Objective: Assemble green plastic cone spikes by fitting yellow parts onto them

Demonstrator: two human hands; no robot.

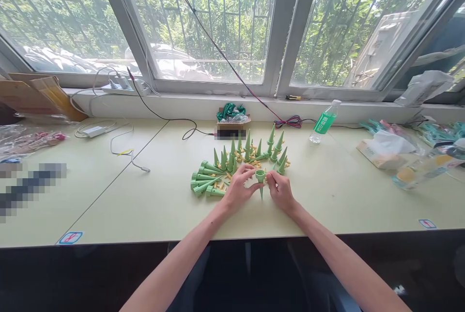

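A green plastic cone (260, 179) with its wide mouth up and tip down is held between my two hands over the pale tabletop (152, 200). My left hand (239, 187) pinches its rim from the left, and my right hand (279, 187) pinches it from the right. Just behind my hands lie several more green cones (207, 181), some on their sides at the left, some standing upright (271, 145) at the back. Small yellow pieces (254, 153) are scattered among them.
A small cardboard box (232, 125) with green parts stands behind the pile. A green-labelled water bottle (324, 123) lies to the right. Cables and a white charger (94, 131) are at the left; plastic bags and packets (399, 154) are at the right. Window frame behind.
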